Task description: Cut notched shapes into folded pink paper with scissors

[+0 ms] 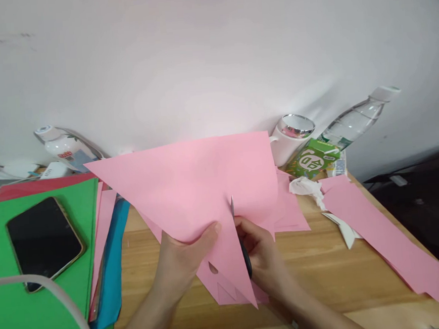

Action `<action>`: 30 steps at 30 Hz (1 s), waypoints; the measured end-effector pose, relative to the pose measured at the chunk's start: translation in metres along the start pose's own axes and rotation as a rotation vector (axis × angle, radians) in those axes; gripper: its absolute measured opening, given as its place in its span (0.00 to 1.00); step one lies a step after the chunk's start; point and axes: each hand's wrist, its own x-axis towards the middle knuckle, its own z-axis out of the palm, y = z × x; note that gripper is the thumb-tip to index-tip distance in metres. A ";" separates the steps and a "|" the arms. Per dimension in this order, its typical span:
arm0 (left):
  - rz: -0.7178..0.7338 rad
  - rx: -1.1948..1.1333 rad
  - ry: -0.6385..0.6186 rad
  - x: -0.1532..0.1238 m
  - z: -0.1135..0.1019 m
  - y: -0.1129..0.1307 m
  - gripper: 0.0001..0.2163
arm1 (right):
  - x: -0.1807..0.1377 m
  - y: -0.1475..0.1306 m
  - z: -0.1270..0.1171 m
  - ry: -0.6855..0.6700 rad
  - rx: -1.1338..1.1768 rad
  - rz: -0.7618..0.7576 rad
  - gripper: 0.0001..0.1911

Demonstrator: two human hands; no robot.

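A large sheet of pink paper (190, 182) is held up over the table. My left hand (185, 258) grips its lower part, thumb on the front face and fingers hidden behind. My right hand (262, 252) is closed around the dark handle of a pair of scissors (246, 258). The blade tip pokes up through a cut in the sheet, right of my left thumb. A long pointed flap of the sheet hangs down between the two hands. Beneath lie more pink paper pieces (224, 292), partly covered.
To the left, a phone (45, 239) lies on green paper (3, 313), with blue paper (116, 269) beside it. At the back right stand a white mug (288, 144), a green carton (312, 158) and a clear bottle (360, 118). Pink strips (380, 233) and crumpled tissue (307, 188) lie at right.
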 end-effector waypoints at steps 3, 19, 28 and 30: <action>0.004 0.002 0.006 0.000 0.001 0.001 0.15 | -0.001 0.001 0.000 -0.001 0.005 0.007 0.16; -0.022 -0.062 -0.033 -0.003 0.003 0.006 0.10 | -0.001 0.004 0.000 0.013 0.058 0.024 0.14; -0.003 -0.084 -0.048 -0.005 0.005 0.005 0.10 | 0.000 0.004 0.000 0.042 0.026 0.023 0.14; 0.002 -0.094 -0.051 -0.006 0.007 0.005 0.09 | 0.001 0.004 0.000 0.062 0.021 -0.002 0.15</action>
